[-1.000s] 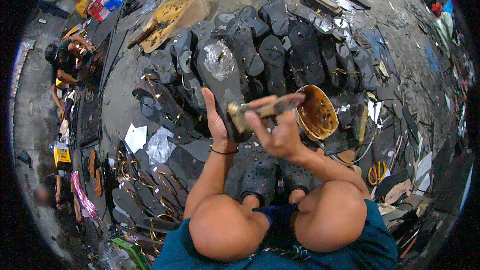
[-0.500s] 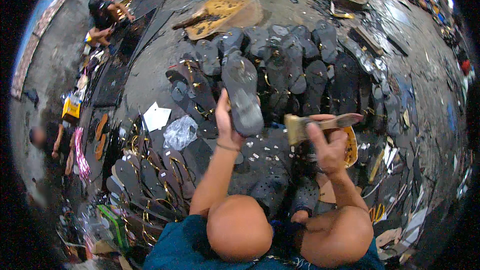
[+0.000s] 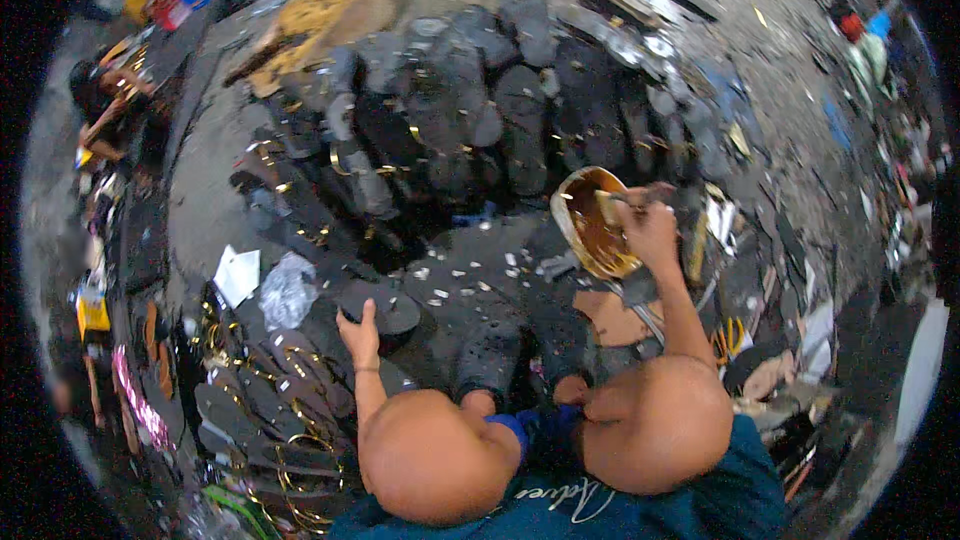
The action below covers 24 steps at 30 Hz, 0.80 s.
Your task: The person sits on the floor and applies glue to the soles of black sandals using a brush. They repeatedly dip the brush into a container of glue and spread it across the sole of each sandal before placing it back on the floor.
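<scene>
I've got one head view only, fisheye, looking steeply down over my knees (image 3: 540, 440) onto the floor (image 3: 470, 270) close ahead, edges curving hard toward the rim

Grey concrete floor (image 3: 470, 270), dusty and flecked with pale scraps. Rows of dark shoe soles (image 3: 480, 110) spread across it, gold-trimmed straps (image 3: 300, 410) heaped lower left, a white paper sheet (image 3: 236, 274) beside crumpled plastic (image 3: 288, 290).

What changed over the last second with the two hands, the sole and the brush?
The left hand brought the dark shoe sole down from in front of the chest to the floor at the left. The right hand carried the brush right, into the glue bowl. The rows of soles stayed put.
</scene>
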Tool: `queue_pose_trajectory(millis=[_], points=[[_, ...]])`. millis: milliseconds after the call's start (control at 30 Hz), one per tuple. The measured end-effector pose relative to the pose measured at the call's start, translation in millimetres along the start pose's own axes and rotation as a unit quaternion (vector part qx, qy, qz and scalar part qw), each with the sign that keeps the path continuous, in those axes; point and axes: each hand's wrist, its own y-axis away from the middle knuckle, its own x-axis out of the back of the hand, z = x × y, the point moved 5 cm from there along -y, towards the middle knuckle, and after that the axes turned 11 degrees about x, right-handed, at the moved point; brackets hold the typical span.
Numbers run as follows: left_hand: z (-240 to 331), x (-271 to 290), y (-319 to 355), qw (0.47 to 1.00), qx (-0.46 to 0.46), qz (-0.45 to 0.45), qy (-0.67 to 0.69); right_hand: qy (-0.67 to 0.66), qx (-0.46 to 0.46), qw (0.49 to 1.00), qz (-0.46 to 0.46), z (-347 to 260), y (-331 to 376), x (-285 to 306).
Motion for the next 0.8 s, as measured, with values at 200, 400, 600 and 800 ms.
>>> queue_pose_trajectory(millis=[200, 400, 600, 800], points=[[64, 32, 84, 0.989, -0.047, -0.136, 0.025, 0.111, 0.01, 0.993, -0.047, 33, -3, -17], [156, 2, 147, 0.731, -0.602, -0.271, -0.174, 0.146, -0.018, 0.977, -0.156, -3, 28, 43], [113, -35, 119, 0.738, -0.437, -0.393, -0.333, 0.123, -0.063, 0.947, -0.292, 18, 69, 49], [113, -97, 129, 0.935, -0.174, -0.31, 0.008, -0.203, -0.079, 0.934, -0.283, -22, 81, 28]])
